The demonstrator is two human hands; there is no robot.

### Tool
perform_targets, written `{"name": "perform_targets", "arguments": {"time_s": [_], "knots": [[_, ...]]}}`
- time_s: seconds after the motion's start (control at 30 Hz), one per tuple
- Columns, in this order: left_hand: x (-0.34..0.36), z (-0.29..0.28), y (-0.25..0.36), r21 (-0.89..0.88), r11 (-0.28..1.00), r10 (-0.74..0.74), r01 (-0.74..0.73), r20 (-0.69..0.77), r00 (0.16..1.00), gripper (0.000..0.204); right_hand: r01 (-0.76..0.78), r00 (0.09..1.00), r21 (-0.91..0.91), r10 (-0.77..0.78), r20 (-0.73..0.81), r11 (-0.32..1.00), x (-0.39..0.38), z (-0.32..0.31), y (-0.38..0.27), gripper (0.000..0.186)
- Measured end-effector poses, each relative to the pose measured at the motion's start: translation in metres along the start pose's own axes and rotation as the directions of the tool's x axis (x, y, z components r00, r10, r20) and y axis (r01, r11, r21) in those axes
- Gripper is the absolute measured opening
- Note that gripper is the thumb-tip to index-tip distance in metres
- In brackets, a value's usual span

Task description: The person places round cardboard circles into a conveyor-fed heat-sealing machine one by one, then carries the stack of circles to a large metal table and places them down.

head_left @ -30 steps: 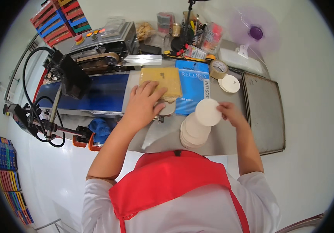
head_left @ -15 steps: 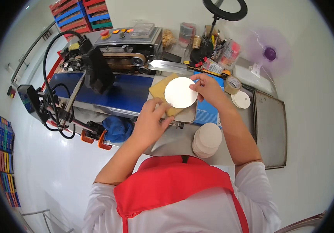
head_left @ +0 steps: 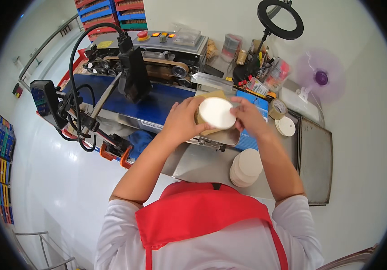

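Between my hands is a round white disc (head_left: pixel 217 113), its face bright toward me, lying over a yellowish square piece (head_left: pixel 216 94) at the end of the machine. My left hand (head_left: pixel 182 121) grips its left edge, thumb along the lower rim and fingers behind. At the opposite edge, my right hand (head_left: pixel 250 119) pinches the disc with bent fingers, slightly blurred by motion. Nearer to me stands a stack of similar white discs (head_left: pixel 247 167) on the metal table. A few more round discs (head_left: pixel 285 126) lie beyond my right forearm.
On the left a band sealer (head_left: pixel 157 96) with a blue belt runs away from me, with a clamped camera arm (head_left: pixel 132 74) over it. A blue pack (head_left: pixel 247 143), a tape roll (head_left: pixel 277 109), a ring light (head_left: pixel 295 29) and a purple fan (head_left: pixel 321 77) are at right.
The whole view has shifted, so the scene sits farther right. My left hand has moved up around the disc's left edge; my right hand stays at its right edge.
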State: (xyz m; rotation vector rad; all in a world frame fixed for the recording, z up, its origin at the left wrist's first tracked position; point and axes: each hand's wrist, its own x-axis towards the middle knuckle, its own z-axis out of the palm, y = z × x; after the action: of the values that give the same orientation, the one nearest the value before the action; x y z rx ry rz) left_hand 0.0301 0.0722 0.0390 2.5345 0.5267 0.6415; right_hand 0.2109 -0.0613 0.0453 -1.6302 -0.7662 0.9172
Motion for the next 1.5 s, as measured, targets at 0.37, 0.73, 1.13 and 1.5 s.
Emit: {"name": "perform_targets", "arguments": {"time_s": [0.37,0.73,1.13,1.5], "knots": [[0.017,-0.017,-0.010,-0.238,0.964,-0.041,0.120,0.311,0.950,0.080,0.056,0.996,-0.305,-0.031,0.085,0.951,0.020,-0.008,-0.021,0.033],[-0.022,0.012,0.001,0.086,0.947,0.317,-0.310,-0.076,0.945,0.023,0.315,0.843,-0.718,-0.531,-0.089,0.621,0.030,0.004,0.017,0.028],[-0.024,-0.004,-0.022,0.157,0.963,0.242,-0.218,-0.151,0.959,0.032,0.370,0.875,-0.565,-0.480,-0.054,0.738,0.066,0.032,0.011,0.023],[-0.033,-0.020,-0.046,0.246,0.964,0.159,-0.105,-0.211,0.965,0.031,0.391,0.890,-0.542,-0.456,0.016,0.744,0.100,0.068,0.001,0.023]]}}
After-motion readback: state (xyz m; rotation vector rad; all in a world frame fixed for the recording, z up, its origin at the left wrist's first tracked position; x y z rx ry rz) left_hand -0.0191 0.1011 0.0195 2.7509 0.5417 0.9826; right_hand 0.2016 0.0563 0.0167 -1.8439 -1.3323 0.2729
